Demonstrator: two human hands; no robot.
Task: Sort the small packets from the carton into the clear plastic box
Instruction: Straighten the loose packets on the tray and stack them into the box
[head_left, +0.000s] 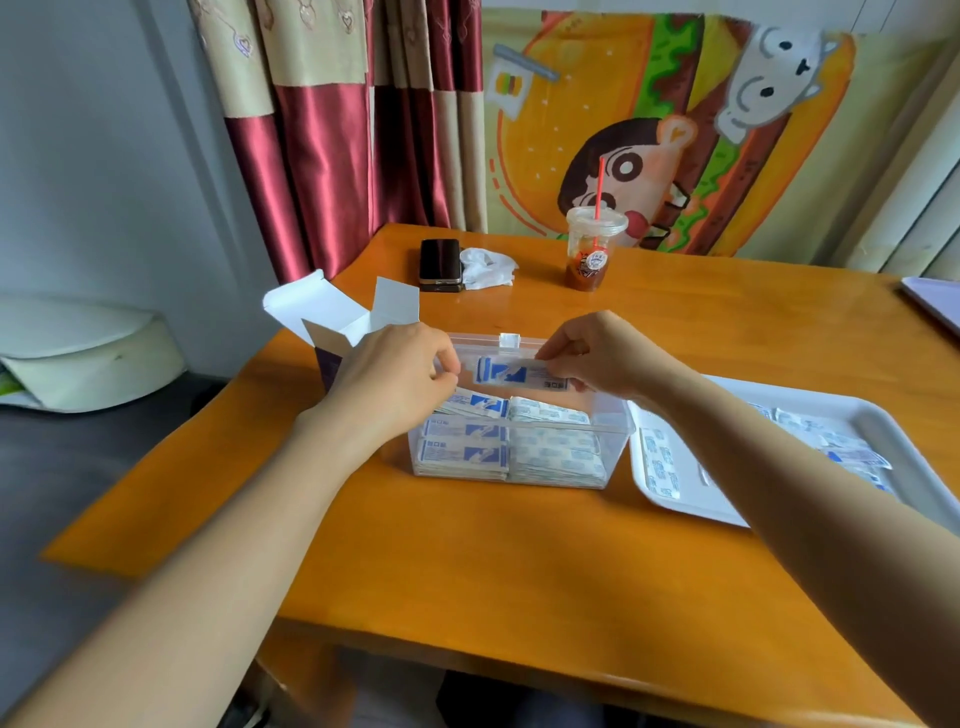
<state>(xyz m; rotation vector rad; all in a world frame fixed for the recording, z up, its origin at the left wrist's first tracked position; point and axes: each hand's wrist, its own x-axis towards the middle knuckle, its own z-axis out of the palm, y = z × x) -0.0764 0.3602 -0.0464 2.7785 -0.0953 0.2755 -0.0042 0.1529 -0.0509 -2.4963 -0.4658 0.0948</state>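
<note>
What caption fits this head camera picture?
Left hand and right hand pinch a blue-and-white packet over the clear plastic box.

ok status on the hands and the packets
Left hand and right hand pinch one packet by its ends above the clear box. Two stacks inside. Nothing blocking.

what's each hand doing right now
Left hand: pinching one end of a packet over the clear box.
Right hand: pinching the packet's other end.

Clear box (617, 422) — packets (462, 453) stacked inside; packet (514, 374) above; carton (332, 318) open.
</note>
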